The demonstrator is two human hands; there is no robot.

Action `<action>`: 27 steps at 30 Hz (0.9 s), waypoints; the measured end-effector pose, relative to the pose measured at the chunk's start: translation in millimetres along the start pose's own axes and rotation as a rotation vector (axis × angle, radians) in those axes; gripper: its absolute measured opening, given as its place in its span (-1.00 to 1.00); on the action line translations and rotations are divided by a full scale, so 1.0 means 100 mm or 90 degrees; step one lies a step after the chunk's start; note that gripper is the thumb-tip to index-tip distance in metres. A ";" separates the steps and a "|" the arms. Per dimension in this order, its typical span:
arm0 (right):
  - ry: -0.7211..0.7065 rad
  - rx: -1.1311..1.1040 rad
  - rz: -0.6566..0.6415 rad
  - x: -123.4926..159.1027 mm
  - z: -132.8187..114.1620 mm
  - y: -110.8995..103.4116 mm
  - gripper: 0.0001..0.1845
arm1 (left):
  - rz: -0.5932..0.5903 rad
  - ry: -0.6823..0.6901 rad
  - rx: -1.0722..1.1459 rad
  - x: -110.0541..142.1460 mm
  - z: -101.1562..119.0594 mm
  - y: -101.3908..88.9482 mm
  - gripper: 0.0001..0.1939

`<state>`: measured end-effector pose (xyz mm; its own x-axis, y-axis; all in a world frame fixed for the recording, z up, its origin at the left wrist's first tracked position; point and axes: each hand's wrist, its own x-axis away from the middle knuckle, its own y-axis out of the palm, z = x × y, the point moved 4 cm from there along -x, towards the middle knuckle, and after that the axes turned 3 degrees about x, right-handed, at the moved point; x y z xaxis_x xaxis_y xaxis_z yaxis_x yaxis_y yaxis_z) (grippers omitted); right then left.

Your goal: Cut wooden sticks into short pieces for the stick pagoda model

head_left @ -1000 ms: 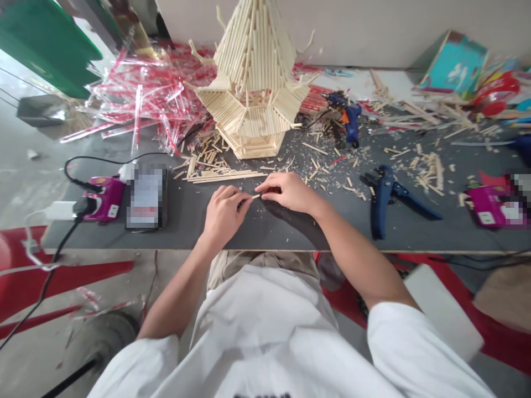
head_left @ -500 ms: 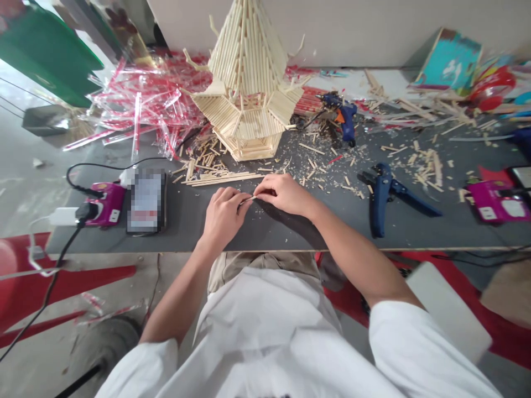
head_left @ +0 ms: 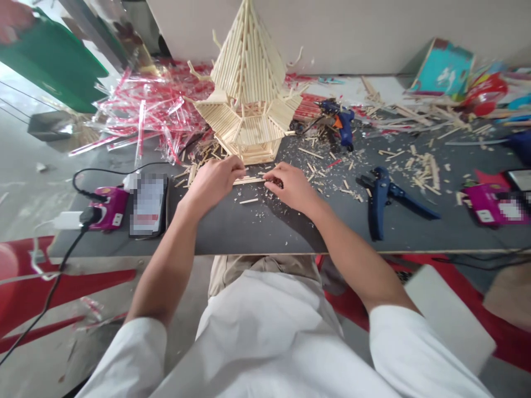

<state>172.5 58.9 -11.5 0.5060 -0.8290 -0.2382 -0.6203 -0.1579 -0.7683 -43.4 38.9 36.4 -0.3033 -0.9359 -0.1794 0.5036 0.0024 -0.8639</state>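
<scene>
My left hand (head_left: 218, 179) is curled over the left part of a small bundle of thin wooden sticks (head_left: 251, 180) lying on the table, its fingertips hidden behind the knuckles. At the right end of those sticks is my right hand (head_left: 292, 188), thumb and forefinger slightly apart around the tips. A short loose stick (head_left: 249, 201) lies on the grey tabletop just in front of the bundle. Right behind my hands stands a tower-like model (head_left: 249, 72) built of pale sticks, with a pointed roof and flared panels.
Blue cutters (head_left: 379, 202) lie open on the right, and a blue glue gun (head_left: 343, 128) lies behind. A phone (head_left: 149, 204) and a purple power adapter (head_left: 110, 207) with cables sit left. Red-and-clear wrappers (head_left: 145, 116) pile up at the back left; stick scraps (head_left: 427, 171) litter the right.
The small stick that both hands pinched now lies on the table. My left hand has moved up and left onto the stick bundle; my right hand has shifted slightly right.
</scene>
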 end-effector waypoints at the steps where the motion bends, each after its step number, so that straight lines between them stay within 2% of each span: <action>1: -0.001 0.016 -0.001 -0.02 0.01 0.04 -0.89 | 0.022 0.001 0.025 -0.01 -0.03 0.00 -0.73; 3: 0.011 0.037 -0.004 -0.05 0.03 0.10 -0.92 | 0.057 0.008 0.059 0.00 -0.07 0.04 -0.66; 8: 0.048 0.040 -0.017 -0.08 0.04 0.09 -0.90 | 0.052 0.088 0.059 0.07 -0.12 0.16 -0.66; 16: 0.082 0.007 0.002 0.05 0.32 -0.49 -0.89 | 0.060 0.050 0.020 0.08 -0.19 0.21 -0.67; 19: 0.103 -0.090 0.086 0.09 0.51 -0.70 -0.89 | 0.054 0.043 0.034 0.07 -0.19 0.22 -0.68; 24: 0.069 -0.233 0.218 0.11 0.77 -0.87 -0.62 | 0.043 0.034 0.110 0.06 -0.18 0.28 -0.70; 27: 0.040 -0.286 0.265 0.13 0.83 -0.94 -0.55 | 0.119 0.077 0.136 0.07 -0.13 0.26 -0.70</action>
<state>287.4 108.0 8.5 0.1395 -0.8977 -0.4179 -0.9570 -0.0138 -0.2898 -42.5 37.4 6.2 -0.2773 -0.8770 -0.3925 0.7142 0.0851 -0.6947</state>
